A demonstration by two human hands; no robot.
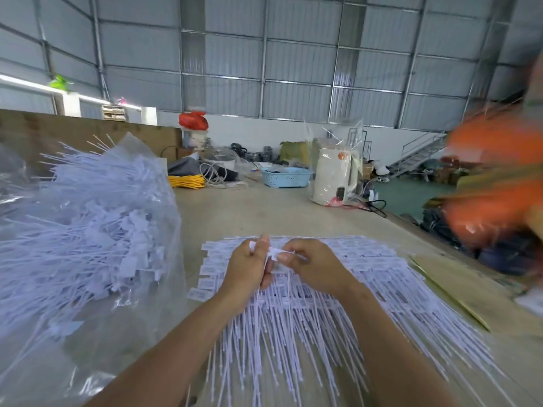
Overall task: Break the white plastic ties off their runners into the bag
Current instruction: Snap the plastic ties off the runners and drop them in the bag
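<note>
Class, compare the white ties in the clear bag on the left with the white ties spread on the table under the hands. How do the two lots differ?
The ties in the bag lie jumbled, pointing every way; the ties on the table lie in neat overlapping rows, tails toward the person.
The bagged ties sit inside clear plastic; the table ties lie uncovered.
The bagged ties form a tall heap; the table ties form a flat layer.
Both are white with flat tag heads.

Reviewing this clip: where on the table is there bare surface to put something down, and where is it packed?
Bare table lies beyond the spread of ties, reaching back to the blue basket and the white kettle. A narrow strip also runs between the bag and the ties. Crowded: under both hands, left hand and right hand, and the bag side.
</note>
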